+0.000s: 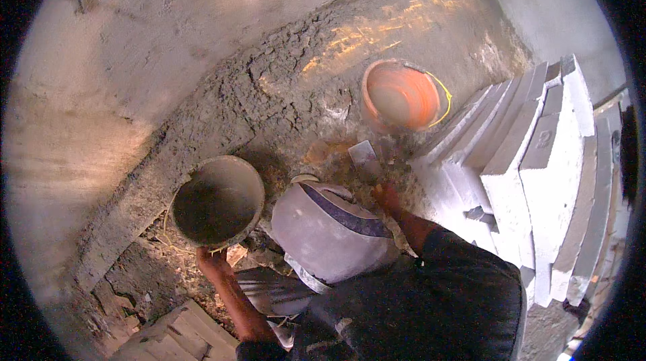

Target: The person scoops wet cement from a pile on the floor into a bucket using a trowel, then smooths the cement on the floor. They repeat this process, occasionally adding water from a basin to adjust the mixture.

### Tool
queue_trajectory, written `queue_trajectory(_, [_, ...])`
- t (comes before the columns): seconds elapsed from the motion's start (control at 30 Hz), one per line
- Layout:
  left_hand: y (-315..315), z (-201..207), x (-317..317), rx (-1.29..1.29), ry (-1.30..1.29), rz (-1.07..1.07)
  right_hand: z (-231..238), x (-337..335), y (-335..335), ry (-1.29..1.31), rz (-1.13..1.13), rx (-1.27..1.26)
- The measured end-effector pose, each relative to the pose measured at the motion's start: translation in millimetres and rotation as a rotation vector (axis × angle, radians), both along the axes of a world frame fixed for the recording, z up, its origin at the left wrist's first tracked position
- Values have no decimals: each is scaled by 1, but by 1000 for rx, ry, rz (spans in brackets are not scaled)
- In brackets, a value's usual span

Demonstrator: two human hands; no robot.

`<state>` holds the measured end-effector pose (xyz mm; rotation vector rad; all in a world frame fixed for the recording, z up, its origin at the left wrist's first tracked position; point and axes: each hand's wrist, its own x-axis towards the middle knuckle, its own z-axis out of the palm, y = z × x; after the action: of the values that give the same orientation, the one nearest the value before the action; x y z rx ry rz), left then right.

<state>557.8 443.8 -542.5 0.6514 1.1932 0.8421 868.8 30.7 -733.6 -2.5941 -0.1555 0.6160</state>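
My left hand (212, 262) grips the near rim of a round grey mortar bucket (252, 193). The bucket tilts up toward me, its inside dark and coated with grey. To the right, my right hand (387, 197) is closed around a trowel; its handle is mostly hidden by the fingers. The pale, flat trowel blade (363, 153) points away from me, just above the rough ground. Between my arms a bent knee in light grey cloth with a dark stripe (330, 226) hides part of the ground.
An orange bucket (431, 95) with a yellow handle and grey contents stands ahead. Wet, lumpy mortar (282, 78) lies along the plastered wall (121, 65). Pale blocks (538, 152) are stacked on the right. More blocks (185, 337) lie at lower left.
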Motion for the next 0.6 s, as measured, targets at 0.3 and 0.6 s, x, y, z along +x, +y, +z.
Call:
queue_trajectory(0.3, [3,-1,14,-16,8,1,155,129,94,425,-913,1256])
queue_trajectory(0.6, [-10,15,37,-59,24,57,65,180,62,18,-527,1119])
